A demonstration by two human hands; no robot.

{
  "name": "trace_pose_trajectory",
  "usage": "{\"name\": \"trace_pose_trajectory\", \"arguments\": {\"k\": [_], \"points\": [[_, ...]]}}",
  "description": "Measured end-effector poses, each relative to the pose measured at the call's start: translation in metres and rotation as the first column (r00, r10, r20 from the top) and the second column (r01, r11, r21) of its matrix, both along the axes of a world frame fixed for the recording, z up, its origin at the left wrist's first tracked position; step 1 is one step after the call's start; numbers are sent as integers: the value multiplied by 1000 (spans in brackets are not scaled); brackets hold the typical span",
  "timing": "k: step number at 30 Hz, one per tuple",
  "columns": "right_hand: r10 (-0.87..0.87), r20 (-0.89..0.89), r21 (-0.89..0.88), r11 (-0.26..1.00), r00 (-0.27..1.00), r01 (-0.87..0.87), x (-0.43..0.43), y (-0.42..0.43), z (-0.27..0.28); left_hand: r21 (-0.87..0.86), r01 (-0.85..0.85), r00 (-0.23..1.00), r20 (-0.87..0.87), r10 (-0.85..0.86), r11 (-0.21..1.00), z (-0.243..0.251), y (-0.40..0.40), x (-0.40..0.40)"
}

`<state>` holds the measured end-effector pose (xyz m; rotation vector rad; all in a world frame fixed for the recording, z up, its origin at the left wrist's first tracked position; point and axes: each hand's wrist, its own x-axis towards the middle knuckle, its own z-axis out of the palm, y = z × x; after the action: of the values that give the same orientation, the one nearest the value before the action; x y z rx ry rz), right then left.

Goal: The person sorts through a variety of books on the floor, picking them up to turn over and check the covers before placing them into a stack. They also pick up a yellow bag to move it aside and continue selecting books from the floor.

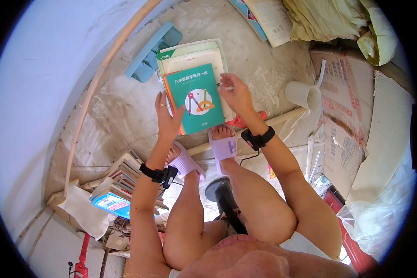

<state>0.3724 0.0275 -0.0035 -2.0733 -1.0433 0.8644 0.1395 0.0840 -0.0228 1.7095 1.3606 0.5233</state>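
Observation:
A teal paperback workbook [203, 120] with a drawn compass and protractor on its cover tops a small stack of books on the floor. Under it show an orange book edge [170, 91], a cream-coloured book [194, 62] and a green-edged book [189, 47]. My left hand [168, 116] rests along the stack's left side, fingers spread, thumb over the edge of the teal cover. By the right edge of the cover, my right hand [238, 95] has its fingers curled around a small whitish object [226, 88], too small to identify.
A blue plastic tray [147, 57] lies beyond the stack. Several books [125, 173] are piled at lower left. Cardboard boxes [344, 104], a white tube [300, 95] and yellowish sacking [326, 19] line the right. A bamboo pole [104, 64] leans along the wall.

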Motion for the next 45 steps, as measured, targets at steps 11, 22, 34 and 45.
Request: {"name": "trace_pose_trajectory", "arguments": {"k": [11, 22, 34, 45], "points": [[-88, -408, -134, 990, 909, 36, -17, -7, -34, -150, 40, 977, 215, -7, 988, -15, -21, 23], [17, -233, -97, 994, 972, -41, -17, -13, -44, -154, 12, 983, 182, 17, 988, -20, -18, 10], [-48, -553, -227, 969, 832, -95, -11, 5, -27, -76, 56, 989, 139, -45, 996, -18, -24, 15], [52, -263, -47, 997, 963, -67, -29, -8, -4, -117, 25, 977, 212, 0, 993, -1, -18, 6]]}}
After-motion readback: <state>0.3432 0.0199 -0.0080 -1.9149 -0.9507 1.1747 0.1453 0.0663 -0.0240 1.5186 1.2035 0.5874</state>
